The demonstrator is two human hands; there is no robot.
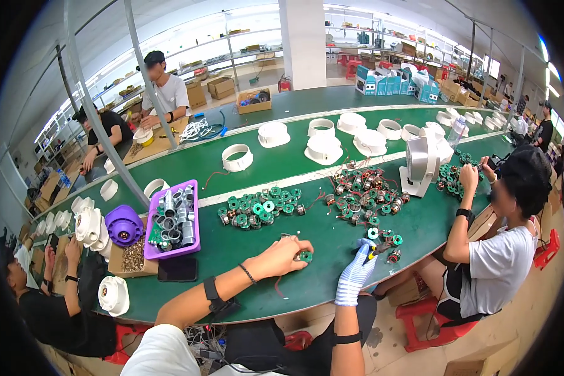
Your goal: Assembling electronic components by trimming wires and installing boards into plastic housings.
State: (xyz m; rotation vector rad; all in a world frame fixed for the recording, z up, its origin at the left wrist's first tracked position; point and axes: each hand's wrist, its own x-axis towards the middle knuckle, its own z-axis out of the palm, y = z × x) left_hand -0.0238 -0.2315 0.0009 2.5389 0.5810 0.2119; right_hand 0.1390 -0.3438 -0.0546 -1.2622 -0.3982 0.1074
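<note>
My bare left hand (283,257) is closed round a small green-faced motor coil (306,256) just above the green table. A thin red wire (278,288) hangs below that hand. My right hand (356,271), in a blue-and-white striped glove, grips cutting pliers (378,249) with dark and yellow handles. A few loose motor coils (394,255) lie right beside the plier jaws. Beyond my hands sit a heap of green-faced coils (261,208) on the left and a looser pile of coils with red wires (368,193) on the right.
At the left stand a purple basket (196,227) of metal sleeves, a cardboard box (148,266) of small parts and a dark phone (177,270). White round housings (237,158) line the conveyor belt (266,164). A co-worker (501,250) sits close on my right; others sit at left.
</note>
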